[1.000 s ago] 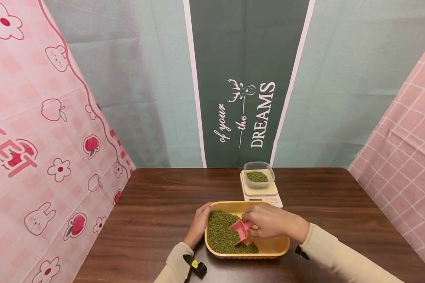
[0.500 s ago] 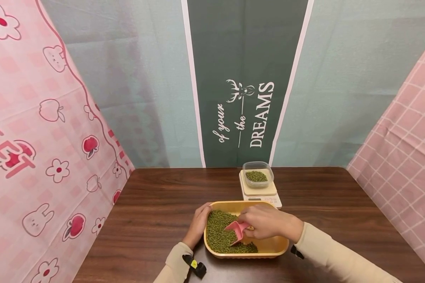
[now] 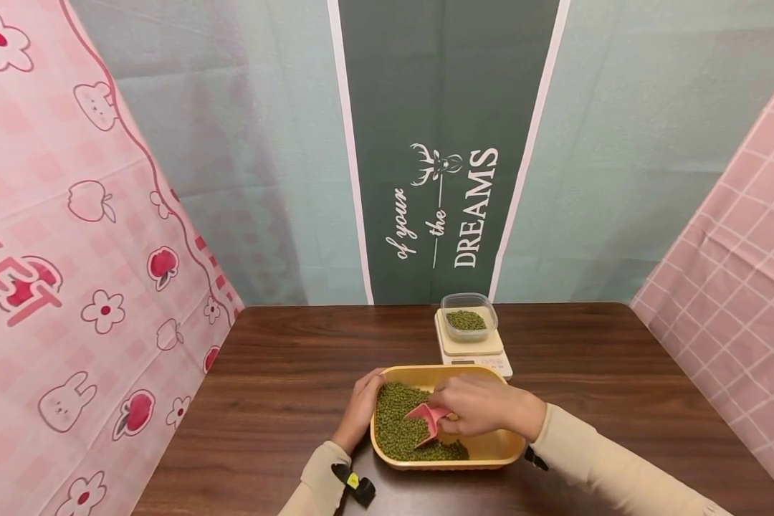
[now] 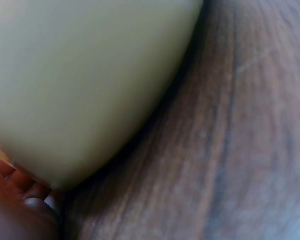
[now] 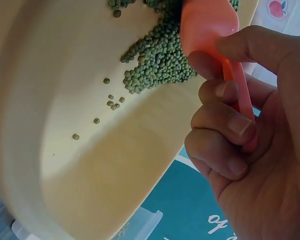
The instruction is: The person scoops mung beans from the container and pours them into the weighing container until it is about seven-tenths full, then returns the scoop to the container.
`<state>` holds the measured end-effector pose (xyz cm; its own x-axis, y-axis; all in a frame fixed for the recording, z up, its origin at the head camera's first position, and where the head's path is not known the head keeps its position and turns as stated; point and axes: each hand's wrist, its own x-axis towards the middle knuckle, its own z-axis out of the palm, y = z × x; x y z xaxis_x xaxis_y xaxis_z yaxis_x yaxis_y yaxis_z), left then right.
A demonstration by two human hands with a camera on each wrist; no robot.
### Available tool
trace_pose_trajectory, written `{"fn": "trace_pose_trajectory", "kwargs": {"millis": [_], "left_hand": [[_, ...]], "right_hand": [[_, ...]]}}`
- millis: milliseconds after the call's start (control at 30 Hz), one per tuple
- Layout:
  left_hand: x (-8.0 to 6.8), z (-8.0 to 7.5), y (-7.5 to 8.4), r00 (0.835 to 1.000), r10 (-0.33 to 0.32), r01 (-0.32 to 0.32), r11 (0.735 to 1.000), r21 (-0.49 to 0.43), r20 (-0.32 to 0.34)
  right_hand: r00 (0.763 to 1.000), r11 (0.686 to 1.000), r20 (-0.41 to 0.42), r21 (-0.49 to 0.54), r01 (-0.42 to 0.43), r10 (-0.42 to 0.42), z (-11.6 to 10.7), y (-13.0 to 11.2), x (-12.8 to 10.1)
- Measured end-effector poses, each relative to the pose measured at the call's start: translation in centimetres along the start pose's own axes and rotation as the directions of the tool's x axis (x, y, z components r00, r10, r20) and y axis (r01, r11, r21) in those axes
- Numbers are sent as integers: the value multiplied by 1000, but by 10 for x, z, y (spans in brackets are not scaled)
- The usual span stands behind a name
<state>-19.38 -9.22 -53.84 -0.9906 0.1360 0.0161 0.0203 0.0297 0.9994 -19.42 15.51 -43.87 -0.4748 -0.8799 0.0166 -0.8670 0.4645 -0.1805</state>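
Observation:
A yellow tray [image 3: 486, 454] of green mung beans [image 3: 400, 423] sits on the dark wooden table [image 3: 284, 387] in front of me. My right hand [image 3: 484, 407] grips the handle of a pink scoop [image 3: 428, 418], whose mouth is pushed into the beans. In the right wrist view the pink scoop [image 5: 210, 30] meets the beans [image 5: 160, 60] and my curled fingers [image 5: 225, 125] wrap its handle. My left hand [image 3: 361, 408] holds the tray's left rim. The left wrist view shows only the tray's outer wall [image 4: 80, 85] and fingertips [image 4: 25, 195] under it.
Behind the tray a cream kitchen scale [image 3: 472, 347] carries a small clear container [image 3: 469, 317] with some beans in it. Pink patterned cloth walls [image 3: 71, 251] close in the left and right sides, and a teal and green backdrop [image 3: 445, 143] stands at the table's far edge.
The right hand and pink scoop have slid slightly left and deeper into the beans. The left hand keeps its hold on the tray's rim.

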Motion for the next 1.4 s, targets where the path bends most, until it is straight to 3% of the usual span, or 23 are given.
{"fn": "trace_pose_trajectory", "kwargs": {"millis": [200, 1033, 1400], "left_hand": [[1, 0, -1, 1000, 8, -8, 1000, 11, 0], [1, -1, -3, 1000, 14, -13, 998, 61, -10], [0, -1, -2, 1000, 15, -15, 1000, -4, 3]], "right_hand": [[1000, 999, 11, 33, 24, -24, 1, -1, 3], [990, 996, 125, 55, -71, 64, 8, -9, 13], [987, 996, 143, 37, -79, 73, 8, -11, 17]]}}
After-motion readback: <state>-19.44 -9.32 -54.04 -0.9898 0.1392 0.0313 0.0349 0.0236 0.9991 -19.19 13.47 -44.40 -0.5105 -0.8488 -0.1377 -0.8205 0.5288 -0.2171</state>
